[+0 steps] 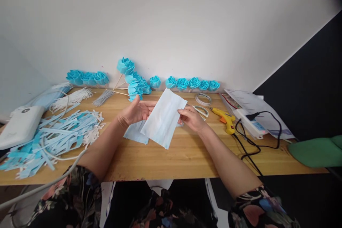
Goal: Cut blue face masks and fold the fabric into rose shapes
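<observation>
A pale blue rectangular mask sheet (164, 119), without visible ear loops, hangs tilted above the table in front of me. My right hand (192, 117) pinches its right edge between thumb and fingers. Palm up, my left hand (137, 111) is spread at the sheet's left side, its thumb raised and its fingertips hidden behind the sheet. Below lies another pale blue sheet (136, 133), partly covered by the first one. White-handled scissors (201, 111) lie just beyond my right hand, their blades mostly hidden.
Blue fabric flowers (182, 83) line the wall. Cut blue strips (64, 131), white cords (71, 99), grey wires (103, 97) and a white power bank (21, 126) lie left. Right are a tape roll (203, 99), yellow glue gun (226, 118), power strip (251, 124) and papers (256, 103).
</observation>
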Demonstrator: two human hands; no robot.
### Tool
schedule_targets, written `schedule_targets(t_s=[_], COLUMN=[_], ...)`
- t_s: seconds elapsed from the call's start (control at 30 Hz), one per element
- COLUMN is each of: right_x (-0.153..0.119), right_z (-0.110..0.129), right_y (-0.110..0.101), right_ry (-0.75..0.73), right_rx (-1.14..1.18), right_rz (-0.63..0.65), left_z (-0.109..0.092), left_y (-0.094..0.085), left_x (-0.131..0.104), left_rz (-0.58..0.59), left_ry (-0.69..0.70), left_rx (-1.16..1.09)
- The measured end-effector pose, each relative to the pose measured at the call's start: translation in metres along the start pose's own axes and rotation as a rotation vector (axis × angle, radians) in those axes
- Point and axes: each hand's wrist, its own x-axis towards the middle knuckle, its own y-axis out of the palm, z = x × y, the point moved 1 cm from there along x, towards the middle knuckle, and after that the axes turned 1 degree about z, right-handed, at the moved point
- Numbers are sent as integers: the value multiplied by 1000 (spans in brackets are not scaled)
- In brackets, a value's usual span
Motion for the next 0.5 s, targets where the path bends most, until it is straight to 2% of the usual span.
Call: schedule_targets(t_s=[0.07, 0.2, 0.27, 0.4, 0.5], right_x=[-1, -2, -2, 2, 3], right_z=[0, -2, -4, -6, -6], right_y=[1, 2, 2, 3, 3], right_ry=[25, 51, 37, 9, -8], right_rx=[-34, -96, -94, -111, -147], right_rz=[30, 100, 118, 32, -22], left_z=[3, 12, 13, 12, 13], left_y=[7, 16, 19, 21, 17], left_x=[4, 12, 13, 13, 14], left_rz=[-49, -269, -333, -342, -377], left_ry=[-56, -163, -194, -189, -144], left_rx=[46, 173, 214, 238, 189])
